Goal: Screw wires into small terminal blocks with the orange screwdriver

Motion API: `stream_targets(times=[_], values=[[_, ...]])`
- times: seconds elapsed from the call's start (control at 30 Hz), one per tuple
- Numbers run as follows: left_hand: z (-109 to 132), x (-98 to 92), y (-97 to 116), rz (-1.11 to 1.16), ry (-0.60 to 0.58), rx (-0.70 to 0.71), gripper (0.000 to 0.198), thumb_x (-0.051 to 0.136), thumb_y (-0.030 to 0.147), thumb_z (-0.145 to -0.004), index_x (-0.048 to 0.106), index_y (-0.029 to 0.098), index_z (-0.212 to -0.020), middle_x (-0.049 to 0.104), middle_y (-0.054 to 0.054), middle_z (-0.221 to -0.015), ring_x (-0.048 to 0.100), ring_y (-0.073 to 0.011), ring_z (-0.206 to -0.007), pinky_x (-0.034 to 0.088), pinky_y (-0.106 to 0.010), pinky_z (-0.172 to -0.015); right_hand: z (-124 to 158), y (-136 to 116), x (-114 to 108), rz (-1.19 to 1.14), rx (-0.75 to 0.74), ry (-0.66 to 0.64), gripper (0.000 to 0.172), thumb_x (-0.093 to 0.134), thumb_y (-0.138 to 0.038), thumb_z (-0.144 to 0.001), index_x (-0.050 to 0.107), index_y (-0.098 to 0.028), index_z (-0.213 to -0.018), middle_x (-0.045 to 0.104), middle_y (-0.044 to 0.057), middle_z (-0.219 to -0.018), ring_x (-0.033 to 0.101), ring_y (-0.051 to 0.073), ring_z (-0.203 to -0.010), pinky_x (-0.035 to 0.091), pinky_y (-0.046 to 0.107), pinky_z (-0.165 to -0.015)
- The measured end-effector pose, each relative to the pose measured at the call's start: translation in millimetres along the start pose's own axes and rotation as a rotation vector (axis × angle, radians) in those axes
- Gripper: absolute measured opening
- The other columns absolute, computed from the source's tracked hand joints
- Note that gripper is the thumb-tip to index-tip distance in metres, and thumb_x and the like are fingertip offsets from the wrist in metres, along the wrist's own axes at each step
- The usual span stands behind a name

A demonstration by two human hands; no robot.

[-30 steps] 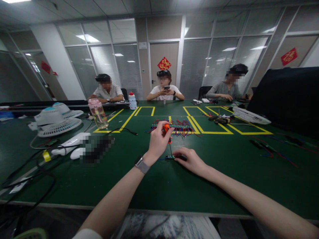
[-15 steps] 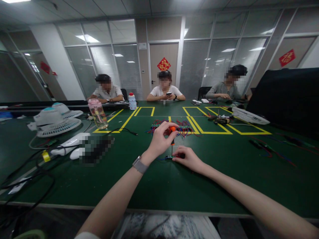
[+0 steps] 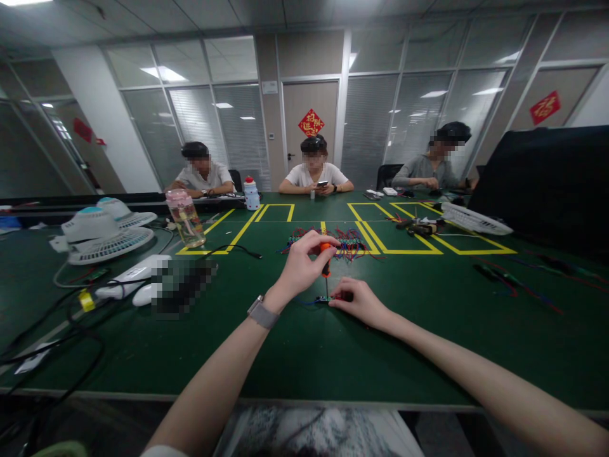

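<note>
"Across a green table (image 3: 295,371) with yellow tape outlines (image 3: 404,253), three people (image 3: 316,179) seated. Gripping what with the left hand (image 3: 297,263)?"

"Holding an orange-and-black screwdriver (image 3: 326,270) nearly upright, tip down at a small circuit board (image 3: 323,299)."

"And with the right hand (image 3: 361,303)?"

"Pinching the board at its right side."

"Set where, that board?"

"Flat on the table, nearer than a row of wired boards (image 3: 351,244), with a pink-lidded bottle (image 3: 186,221) off to the left."

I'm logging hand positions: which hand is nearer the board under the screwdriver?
Right. The right hand holds the board at its right end; the left hand is above it, gripping the screwdriver, whose shaft reaches down to the board.
</note>
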State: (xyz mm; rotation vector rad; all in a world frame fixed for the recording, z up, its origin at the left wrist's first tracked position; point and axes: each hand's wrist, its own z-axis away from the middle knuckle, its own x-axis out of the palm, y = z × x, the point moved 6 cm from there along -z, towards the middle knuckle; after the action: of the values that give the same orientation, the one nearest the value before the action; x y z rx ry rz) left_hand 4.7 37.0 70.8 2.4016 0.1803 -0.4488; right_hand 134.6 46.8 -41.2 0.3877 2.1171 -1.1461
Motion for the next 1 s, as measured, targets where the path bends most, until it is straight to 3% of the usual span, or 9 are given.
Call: stream_targets(times=[0.33,0.5,0.63,0.7,0.77,0.87,1.0], values=[[-4.2,-6.3,-4.5,0.118,-0.098,-0.041,0.024,0.045,0.021,-0.09,0.066,0.019,-0.102,0.069,-0.006,-0.101,0.064,-0.0179,-0.095,0.05,-0.031,-0.085,1.9,1.3,-2.8,-0.02,-0.039,-0.059,0.011,0.066,-0.023,-0.078,0.072,-0.017,-0.084,0.062,0.003,-0.079,0.058,0.015,-0.07,0.046,0.027,-0.065],[-4.3,-8.4,-5.5,0.079,0.015,-0.066,0.014,0.058,0.021,-0.083,0.07,0.018,-0.091,0.07,-0.005,-0.09,0.064,-0.0156,-0.08,0.05,-0.027,-0.072,1.9,0.4,-3.3,-0.027,-0.03,-0.033,0.009,0.066,-0.023,-0.077,0.072,-0.017,-0.081,0.062,0.003,-0.077,0.058,0.015,-0.068,0.045,0.026,-0.063],[-0.9,-10.2,-2.1,-0.07,0.12,-0.009,0.01,0.07,0.028,-0.074,0.07,0.018,-0.077,0.06,-0.002,-0.075,0.057,-0.0127,-0.068,0.045,-0.023,-0.06,1.9,0.4,-2.1,-0.024,-0.039,-0.029,0.008,0.067,-0.022,-0.076,0.071,-0.016,-0.079,0.061,0.003,-0.077,0.057,0.014,-0.067,0.045,0.026,-0.062],[0.9,-10.6,0.8,-0.13,0.155,0.021,0.013,0.07,0.031,-0.075,0.07,0.018,-0.074,0.058,-0.001,-0.073,0.055,-0.0125,-0.068,0.045,-0.024,-0.063,2.1,1.4,-1.7,-0.019,-0.04,-0.028,0.007,0.066,-0.021,-0.076,0.071,-0.016,-0.08,0.06,0.003,-0.077,0.057,0.014,-0.067,0.045,0.026,-0.062],[1.4,-8.1,2.7,-0.138,0.131,0.034,0.015,0.061,0.03,-0.083,0.071,0.018,-0.085,0.061,-0.003,-0.08,0.058,-0.0138,-0.076,0.047,-0.027,-0.072,2.3,1.9,-1.6,-0.008,-0.045,-0.029,0.008,0.066,-0.02,-0.077,0.071,-0.016,-0.081,0.06,0.003,-0.077,0.056,0.014,-0.067,0.045,0.025,-0.062],[0.2,-2.2,0.4,0.039,0.046,-0.002,0.026,0.043,0.024,-0.093,0.066,0.019,-0.106,0.066,-0.007,-0.101,0.061,-0.0162,-0.096,0.047,-0.031,-0.087,2.8,0.9,-2.1,0.012,-0.063,-0.038,0.009,0.065,-0.021,-0.078,0.071,-0.017,-0.083,0.059,0.002,-0.077,0.056,0.014,-0.067,0.044,0.025,-0.062],[-1.5,2.8,-9.9,0.31,0.0,-0.152,0.026,0.047,0.025,-0.09,0.065,0.015,-0.107,0.07,-0.008,-0.097,0.067,-0.0168,-0.085,0.052,-0.031,-0.08,3.5,-0.2,-2.5,0.026,-0.072,-0.05,0.008,0.065,-0.022,-0.079,0.071,-0.017,-0.083,0.059,0.002,-0.078,0.056,0.014,-0.068,0.044,0.026,-0.063]])
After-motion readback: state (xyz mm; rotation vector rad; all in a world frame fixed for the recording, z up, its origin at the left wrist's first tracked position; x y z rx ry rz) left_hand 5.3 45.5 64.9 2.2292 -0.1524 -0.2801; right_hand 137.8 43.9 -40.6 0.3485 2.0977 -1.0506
